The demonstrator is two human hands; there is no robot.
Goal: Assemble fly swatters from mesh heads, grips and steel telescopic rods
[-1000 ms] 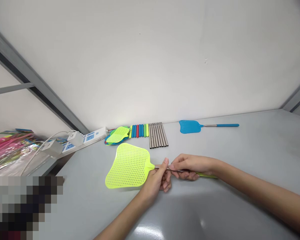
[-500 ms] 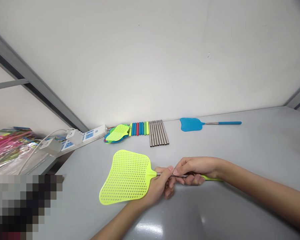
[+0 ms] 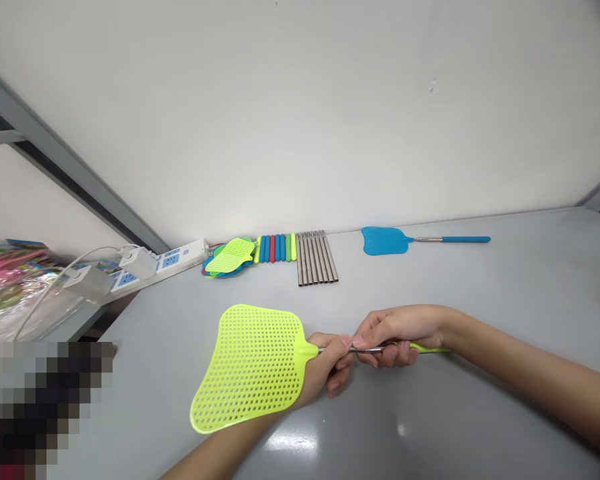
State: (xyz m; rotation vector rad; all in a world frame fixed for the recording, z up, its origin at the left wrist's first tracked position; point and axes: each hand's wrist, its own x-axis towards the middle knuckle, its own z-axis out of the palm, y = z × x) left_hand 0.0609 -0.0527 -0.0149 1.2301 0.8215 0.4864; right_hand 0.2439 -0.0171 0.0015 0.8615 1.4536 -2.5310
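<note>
A yellow-green fly swatter (image 3: pixel 253 367) lies across both hands above the grey table, its perforated paddle to the left. My left hand (image 3: pixel 334 363) is closed round the metal rod just right of the paddle's neck. Beside it, almost touching, my right hand (image 3: pixel 393 337) pinches and wraps the rod further along. Part of the yellow-green handle (image 3: pixel 430 349) shows past the right palm and runs under the wrist. The fingers hide much of the rod.
Along the wall lie a pile of swatter heads (image 3: pixel 230 257), a row of coloured handle grips (image 3: pixel 276 248), several metal rods (image 3: pixel 317 259) and a blue fly swatter (image 3: pixel 386 241). A power strip (image 3: pixel 183 255) with plugged-in adapters and plastic-bagged goods (image 3: pixel 15 287) are at the left.
The paddle has come slightly lower and nearer. Both hands keep their hold on the rod, with the right hand a little further right. The camera view has shifted somewhat.
</note>
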